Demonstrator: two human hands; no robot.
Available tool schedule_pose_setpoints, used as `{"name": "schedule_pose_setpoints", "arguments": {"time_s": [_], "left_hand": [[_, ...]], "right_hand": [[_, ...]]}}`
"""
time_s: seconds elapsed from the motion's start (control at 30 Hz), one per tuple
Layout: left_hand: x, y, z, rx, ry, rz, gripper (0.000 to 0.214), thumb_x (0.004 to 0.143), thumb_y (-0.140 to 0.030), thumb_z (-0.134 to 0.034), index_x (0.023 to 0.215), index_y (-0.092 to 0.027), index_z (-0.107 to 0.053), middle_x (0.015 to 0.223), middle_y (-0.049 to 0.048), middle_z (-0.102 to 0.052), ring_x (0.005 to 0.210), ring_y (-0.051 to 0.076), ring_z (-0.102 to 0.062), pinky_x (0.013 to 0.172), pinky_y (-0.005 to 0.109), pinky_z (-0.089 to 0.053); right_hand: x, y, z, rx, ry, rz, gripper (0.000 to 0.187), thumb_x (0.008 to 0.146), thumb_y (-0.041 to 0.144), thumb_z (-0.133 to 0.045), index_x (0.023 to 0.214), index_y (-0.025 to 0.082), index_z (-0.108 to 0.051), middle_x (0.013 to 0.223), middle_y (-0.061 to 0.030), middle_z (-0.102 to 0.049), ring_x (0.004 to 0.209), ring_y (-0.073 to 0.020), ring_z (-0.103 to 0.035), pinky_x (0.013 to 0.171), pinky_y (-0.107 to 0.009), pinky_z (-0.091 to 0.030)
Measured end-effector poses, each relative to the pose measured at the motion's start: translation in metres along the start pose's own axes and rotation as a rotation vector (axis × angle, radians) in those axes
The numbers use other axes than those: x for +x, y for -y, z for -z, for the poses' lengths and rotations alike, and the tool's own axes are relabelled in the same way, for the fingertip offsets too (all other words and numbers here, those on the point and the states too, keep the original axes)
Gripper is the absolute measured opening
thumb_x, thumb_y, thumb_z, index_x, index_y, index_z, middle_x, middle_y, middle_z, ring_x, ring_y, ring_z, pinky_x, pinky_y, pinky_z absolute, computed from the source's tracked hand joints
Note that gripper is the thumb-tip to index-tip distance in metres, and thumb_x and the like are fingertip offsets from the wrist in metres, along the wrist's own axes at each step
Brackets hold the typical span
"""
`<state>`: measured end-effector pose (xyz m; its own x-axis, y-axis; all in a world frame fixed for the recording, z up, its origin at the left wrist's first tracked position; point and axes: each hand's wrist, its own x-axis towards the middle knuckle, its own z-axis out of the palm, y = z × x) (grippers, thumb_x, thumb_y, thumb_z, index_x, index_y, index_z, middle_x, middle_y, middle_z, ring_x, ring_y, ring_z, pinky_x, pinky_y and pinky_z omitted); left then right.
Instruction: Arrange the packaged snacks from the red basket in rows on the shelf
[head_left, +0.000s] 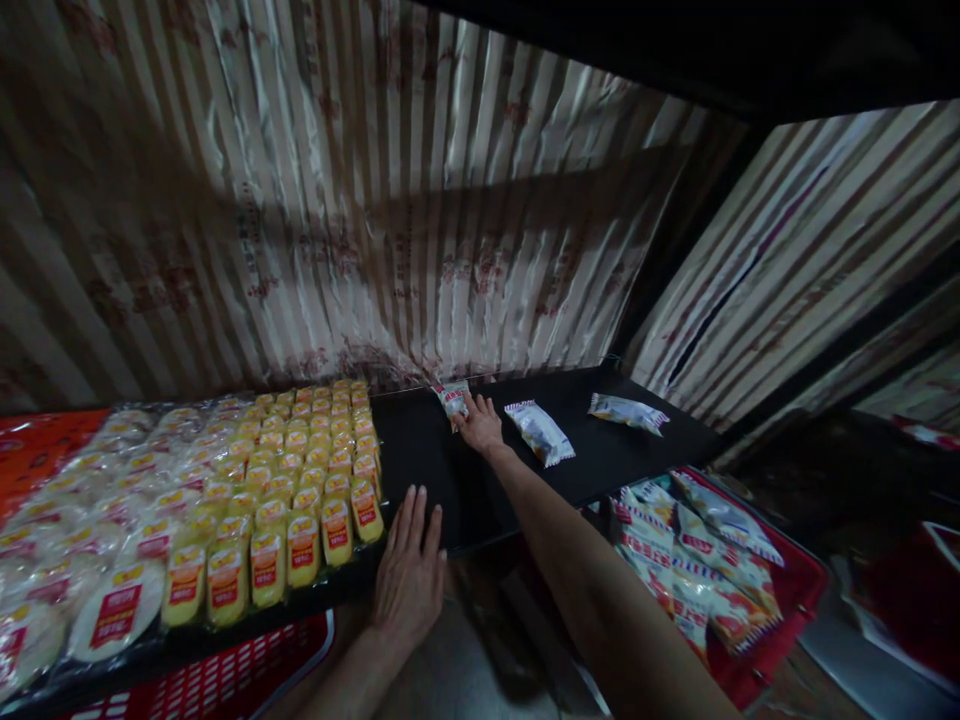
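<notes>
My right hand [480, 425] reaches far back on the black shelf [427, 450] and its fingers hold a small white snack packet [452, 396] near the striped back wall. My left hand [410, 570] lies flat and open on the shelf's front edge, next to rows of yellow packets [300, 480]. Two more white packets lie loose on the shelf to the right, one nearer [540, 432] and one farther [627, 411].
Round white packets with red labels [82, 560] fill the shelf's left part. A red basket [787, 590] holding several packets stands below at the right. Another red basket [225, 680] sits under the shelf at the left. Striped foil sheets line the walls.
</notes>
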<state>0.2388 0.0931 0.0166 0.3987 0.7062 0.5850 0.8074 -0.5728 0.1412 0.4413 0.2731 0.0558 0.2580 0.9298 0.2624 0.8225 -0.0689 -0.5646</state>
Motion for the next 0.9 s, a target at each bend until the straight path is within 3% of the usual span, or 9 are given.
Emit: {"name": "schedule_pose_setpoints", "arguments": {"time_s": [0.1,0.27,0.63,0.77,0.9], "left_hand": [[0.007,-0.001,-0.003,-0.017,0.018,0.031,0.049,0.086,-0.019,-0.045,0.135,-0.013,-0.043,0.15,0.0165,-0.03,0.141,0.029,-0.016,0.105,0.045,-0.04],[0.014,-0.003,-0.007,-0.058,0.059,0.083,0.05,0.087,-0.019,-0.042,0.136,-0.011,-0.04,0.151,0.0187,-0.026,0.142,0.03,-0.014,0.105,0.047,-0.038],[0.004,-0.001,-0.014,-0.213,0.067,0.216,0.054,0.089,-0.023,-0.038,0.14,-0.008,-0.031,0.15,0.0199,-0.027,0.139,0.028,-0.025,0.109,0.045,-0.034],[-0.002,-0.001,-0.011,-0.292,0.103,0.24,0.055,0.087,-0.018,-0.037,0.142,-0.011,-0.03,0.152,0.0179,-0.024,0.137,0.027,-0.03,0.108,0.043,-0.036],[-0.004,0.002,-0.008,-0.368,0.112,0.238,0.053,0.088,-0.022,-0.039,0.14,-0.013,-0.034,0.153,0.0159,-0.02,0.137,0.028,-0.031,0.108,0.043,-0.036]], "right_hand": [[-0.004,-0.005,-0.001,-0.14,0.079,0.007,0.062,0.08,0.041,-0.058,0.137,0.025,-0.042,0.145,-0.0134,-0.039,0.133,-0.0342,-0.033,0.105,-0.052,-0.025],[-0.034,0.001,0.01,-0.257,0.102,0.032,0.062,0.077,0.038,-0.06,0.136,0.028,-0.042,0.137,-0.0102,-0.045,0.118,-0.0302,-0.047,0.096,-0.044,-0.036],[-0.154,0.035,0.035,-0.141,0.183,0.152,0.06,0.073,0.03,-0.062,0.131,0.026,-0.047,0.124,-0.0081,-0.051,0.107,-0.026,-0.048,0.093,-0.039,-0.037],[-0.173,0.041,0.037,-0.075,0.212,0.183,0.058,0.075,0.033,-0.063,0.131,0.026,-0.047,0.122,-0.0083,-0.052,0.107,-0.0257,-0.049,0.093,-0.04,-0.038],[-0.173,0.038,0.03,0.034,0.213,0.198,0.051,0.08,0.035,-0.059,0.13,0.026,-0.048,0.122,-0.0084,-0.052,0.108,-0.0235,-0.049,0.095,-0.04,-0.04]]}}
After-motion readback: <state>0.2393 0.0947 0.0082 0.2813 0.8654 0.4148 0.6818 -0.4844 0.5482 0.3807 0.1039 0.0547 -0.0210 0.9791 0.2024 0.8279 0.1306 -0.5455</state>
